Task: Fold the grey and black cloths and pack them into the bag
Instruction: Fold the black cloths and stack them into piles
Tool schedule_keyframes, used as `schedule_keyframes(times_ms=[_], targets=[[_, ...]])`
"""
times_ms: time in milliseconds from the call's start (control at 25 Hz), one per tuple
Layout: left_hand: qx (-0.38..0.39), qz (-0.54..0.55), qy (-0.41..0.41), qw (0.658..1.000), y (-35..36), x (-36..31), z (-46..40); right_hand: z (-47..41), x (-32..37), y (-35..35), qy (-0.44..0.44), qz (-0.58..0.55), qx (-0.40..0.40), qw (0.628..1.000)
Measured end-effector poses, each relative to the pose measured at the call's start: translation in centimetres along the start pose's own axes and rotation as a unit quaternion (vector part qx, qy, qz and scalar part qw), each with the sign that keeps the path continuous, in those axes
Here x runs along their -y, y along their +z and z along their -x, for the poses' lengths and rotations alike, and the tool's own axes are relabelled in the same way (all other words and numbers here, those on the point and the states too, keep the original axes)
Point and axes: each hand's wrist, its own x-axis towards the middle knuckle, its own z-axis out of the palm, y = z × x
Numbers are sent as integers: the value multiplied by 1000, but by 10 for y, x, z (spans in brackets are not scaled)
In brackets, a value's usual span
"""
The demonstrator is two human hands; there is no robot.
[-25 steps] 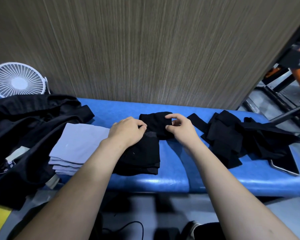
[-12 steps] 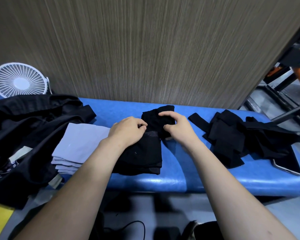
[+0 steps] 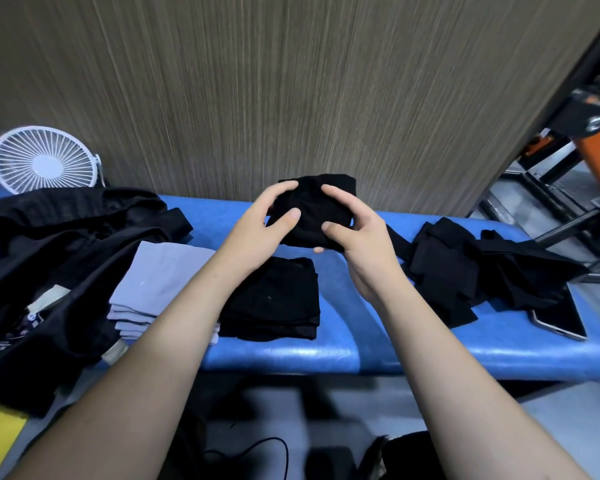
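Note:
A folded black cloth [image 3: 312, 211] is held up above the blue bench [image 3: 343, 351], gripped from the left by my left hand [image 3: 257, 230] and from the right by my right hand [image 3: 361, 237]. Under my hands lies a stack of folded black cloths [image 3: 278, 303]. A stack of folded grey cloths [image 3: 153, 285] sits to its left. A pile of unfolded black cloths [image 3: 465, 271] lies at the right. The black bag [image 3: 49, 254] lies open at the left end.
A white fan [image 3: 44, 159] stands behind the bag. A dark tablet [image 3: 561, 320] lies at the bench's right end, partly under the pile. A wood-grain wall rises right behind the bench. Metal and orange equipment [image 3: 586, 161] stands at the far right.
Both hands have lifted the small black cloth off the stack and now hold it in the air. The left hand, which rested on the stack, now grips the cloth too.

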Motion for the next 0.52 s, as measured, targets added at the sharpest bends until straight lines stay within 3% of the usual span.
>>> schedule_keyframes(times_ms=[200, 400, 520], targets=[[-12, 47, 9, 999, -13, -2, 17, 21, 5, 6, 24, 36, -13, 999], [-23, -86, 10, 996, -28, 4, 45, 43, 10, 18, 73, 139, 9, 988], [-25, -102, 3, 995, -37, 7, 58, 52, 12, 24, 90, 201, 27, 975]])
